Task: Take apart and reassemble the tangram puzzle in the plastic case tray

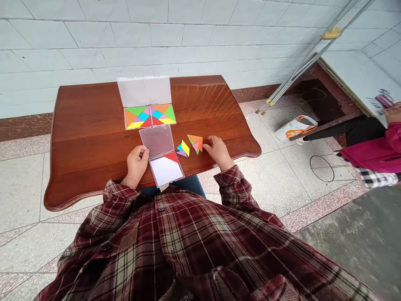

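**Sitting at a wooden table (84, 113) with a clear plastic case (156, 140) and loose tangram pieces (189, 146)**

The left hand (137, 163) lies at the near left of the open case, its fingers (144, 154) curled against the edge of the lid; whether they grip it, I cannot tell. The right hand (218, 151) is well apart from the left, with its fingertips (205, 143) touching or just beside an orange triangle (194, 141), and no firm clamp shows. The loose pieces lie between the hands in two small clusters of blue, yellow and purple, then orange, green and pink. In the case's lower tray, a red triangle (171, 157) sits against a white backing (166, 170). Beyond it, two more open cases (131, 92) each hold a finished coloured square (137, 118). At far right, a co-worker's hand (393, 113) shows above a magenta sleeve (388, 144).
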The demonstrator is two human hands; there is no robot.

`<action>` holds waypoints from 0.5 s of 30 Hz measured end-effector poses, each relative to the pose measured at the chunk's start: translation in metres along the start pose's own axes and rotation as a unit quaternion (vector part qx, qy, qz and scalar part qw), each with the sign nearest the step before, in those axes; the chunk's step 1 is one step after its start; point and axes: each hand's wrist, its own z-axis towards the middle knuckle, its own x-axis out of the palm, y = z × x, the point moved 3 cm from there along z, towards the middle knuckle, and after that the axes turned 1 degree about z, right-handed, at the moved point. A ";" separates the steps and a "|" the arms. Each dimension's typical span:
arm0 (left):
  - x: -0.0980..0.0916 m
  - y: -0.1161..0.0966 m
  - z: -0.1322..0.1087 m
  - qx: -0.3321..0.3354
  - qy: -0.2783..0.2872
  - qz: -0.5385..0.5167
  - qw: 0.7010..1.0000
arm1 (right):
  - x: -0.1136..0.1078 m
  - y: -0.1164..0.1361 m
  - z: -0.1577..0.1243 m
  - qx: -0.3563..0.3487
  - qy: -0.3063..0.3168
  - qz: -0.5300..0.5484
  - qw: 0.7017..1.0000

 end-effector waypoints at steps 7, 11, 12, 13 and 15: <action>-0.001 -0.005 -0.001 0.000 0.001 0.002 1.000 | 0.006 0.021 0.017 -0.006 0.073 -0.013 0.997; -0.001 -0.005 -0.002 -0.005 0.004 0.010 1.000 | 0.007 0.035 0.021 0.010 0.082 -0.059 0.995; -0.001 -0.005 -0.002 -0.005 0.005 0.012 1.000 | 0.007 0.038 0.021 0.014 0.082 -0.070 0.994; -0.002 -0.005 -0.002 -0.004 0.005 0.014 1.000 | 0.008 0.040 0.021 0.016 0.084 -0.079 0.993; -0.002 -0.005 -0.002 -0.004 0.006 0.015 1.000 | 0.011 0.045 0.022 0.020 0.090 -0.090 0.992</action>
